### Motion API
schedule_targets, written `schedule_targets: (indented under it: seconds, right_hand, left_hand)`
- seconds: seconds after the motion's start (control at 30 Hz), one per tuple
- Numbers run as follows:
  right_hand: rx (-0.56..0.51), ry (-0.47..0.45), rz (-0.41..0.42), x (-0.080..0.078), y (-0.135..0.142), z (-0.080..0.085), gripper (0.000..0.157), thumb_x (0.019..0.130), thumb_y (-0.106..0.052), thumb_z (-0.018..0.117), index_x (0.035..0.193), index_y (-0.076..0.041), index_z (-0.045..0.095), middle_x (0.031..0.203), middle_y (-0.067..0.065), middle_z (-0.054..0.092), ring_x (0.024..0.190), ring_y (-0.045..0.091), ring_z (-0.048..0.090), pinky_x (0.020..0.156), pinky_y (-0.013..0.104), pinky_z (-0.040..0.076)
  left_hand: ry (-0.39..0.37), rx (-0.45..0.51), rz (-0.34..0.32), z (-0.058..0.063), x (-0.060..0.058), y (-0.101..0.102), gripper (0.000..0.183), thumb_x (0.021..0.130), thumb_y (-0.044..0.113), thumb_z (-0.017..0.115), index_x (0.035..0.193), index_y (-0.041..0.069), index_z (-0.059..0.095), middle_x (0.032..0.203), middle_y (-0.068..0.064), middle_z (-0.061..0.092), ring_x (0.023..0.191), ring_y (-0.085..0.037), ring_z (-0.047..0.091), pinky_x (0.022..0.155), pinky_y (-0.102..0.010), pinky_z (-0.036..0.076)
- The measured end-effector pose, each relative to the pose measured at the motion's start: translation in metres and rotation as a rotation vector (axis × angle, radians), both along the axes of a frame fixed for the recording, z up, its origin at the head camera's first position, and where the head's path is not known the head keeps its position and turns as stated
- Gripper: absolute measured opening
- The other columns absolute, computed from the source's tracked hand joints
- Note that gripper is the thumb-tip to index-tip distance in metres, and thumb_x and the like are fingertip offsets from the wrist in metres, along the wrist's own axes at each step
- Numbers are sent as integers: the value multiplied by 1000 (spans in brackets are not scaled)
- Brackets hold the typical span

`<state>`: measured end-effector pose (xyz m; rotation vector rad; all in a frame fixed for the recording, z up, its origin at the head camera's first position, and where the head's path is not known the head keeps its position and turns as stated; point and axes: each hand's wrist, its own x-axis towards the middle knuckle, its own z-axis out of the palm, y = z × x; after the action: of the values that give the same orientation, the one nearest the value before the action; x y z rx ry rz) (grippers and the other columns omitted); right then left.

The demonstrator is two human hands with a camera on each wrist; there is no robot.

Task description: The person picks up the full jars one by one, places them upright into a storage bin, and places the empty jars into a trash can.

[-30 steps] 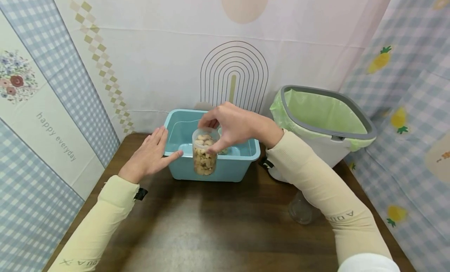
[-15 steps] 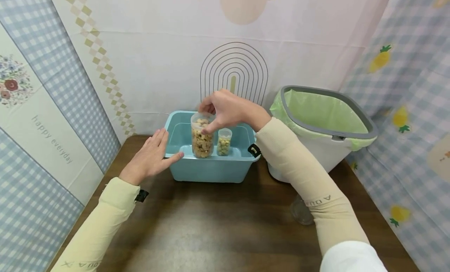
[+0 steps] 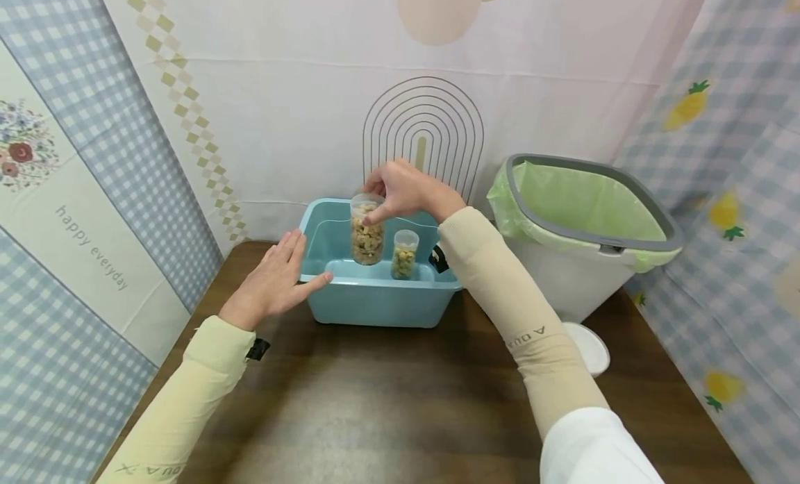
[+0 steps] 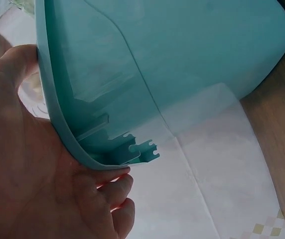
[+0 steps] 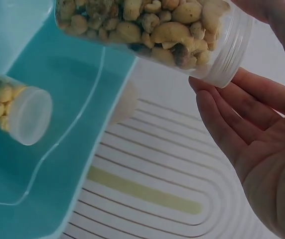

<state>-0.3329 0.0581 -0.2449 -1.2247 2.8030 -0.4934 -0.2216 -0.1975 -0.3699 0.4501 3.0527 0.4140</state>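
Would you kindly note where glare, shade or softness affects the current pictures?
Head view: pale glare on the wooden table, darker shadow in front of the light-blue tub; left wrist view: dim, the left hand shaded; right wrist view: the smaller nut jar looks softer than the larger nut jar.

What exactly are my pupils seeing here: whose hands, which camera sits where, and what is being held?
There is no machine: these are a person's bare left hand and right hand. The widest picture comes from a camera worn on the head, looking forward and down; the other two come from cameras on each wrist. On the brown table stand a blue tub and a white bin with a green liner. A round white object lies partly hidden behind the right arm. The right hand holds a clear jar of nuts near its top; a smaller jar is inside the tub. The left hand touches the tub's rim.
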Motion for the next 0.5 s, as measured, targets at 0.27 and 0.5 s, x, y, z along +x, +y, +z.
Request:
schedule_targets:
  seconds: [0.27, 0.5]
  right_hand:
    - [25, 16, -15, -30, 0, -31, 55, 73, -42, 81, 114, -6, 69, 101, 4, 69, 85, 15, 56, 78, 30, 53]
    - [68, -9, 29, -35, -3, -53, 54, 74, -40, 82, 115, -7, 67, 108, 4, 69, 94, 14, 60, 87, 31, 54]
  left_hand:
    - [27, 11, 10, -3, 2, -3, 105, 91, 75, 32, 154, -3, 3, 163, -21, 1, 152, -37, 1, 123, -54, 7]
    - [5, 21, 23, -7, 10, -5, 106, 90, 77, 31, 155, -1, 1, 164, -18, -3, 152, -35, -1, 123, -55, 6]
